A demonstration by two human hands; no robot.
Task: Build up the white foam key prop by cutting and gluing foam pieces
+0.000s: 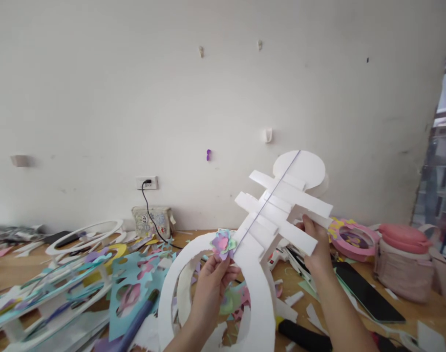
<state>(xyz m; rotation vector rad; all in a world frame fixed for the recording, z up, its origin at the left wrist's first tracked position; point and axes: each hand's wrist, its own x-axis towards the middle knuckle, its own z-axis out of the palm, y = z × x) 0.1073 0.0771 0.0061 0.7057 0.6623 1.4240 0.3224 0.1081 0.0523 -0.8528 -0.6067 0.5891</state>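
Observation:
In the head view, my right hand [312, 237] grips a white foam-board cutout [257, 313] by the side of its long upper part. The cutout has a big open ring below, several crosspieces along a neck, and an oval top. A thin purple cord runs from the oval down the neck. My left hand [210, 278] pinches a layered pastel flower [223, 243] in purple, pink and mint. The flower sits against the cutout where the ring meets the neck. Whether it is fixed there I cannot tell.
Coloured foam scraps [135, 278] and white ring frames [87, 239] cover the table's left. At right lie a dark phone [369, 293], a pink bag [406, 264], a pink ring [354, 239] and a black-handled tool [303, 337]. A cable hangs from the wall socket [147, 183].

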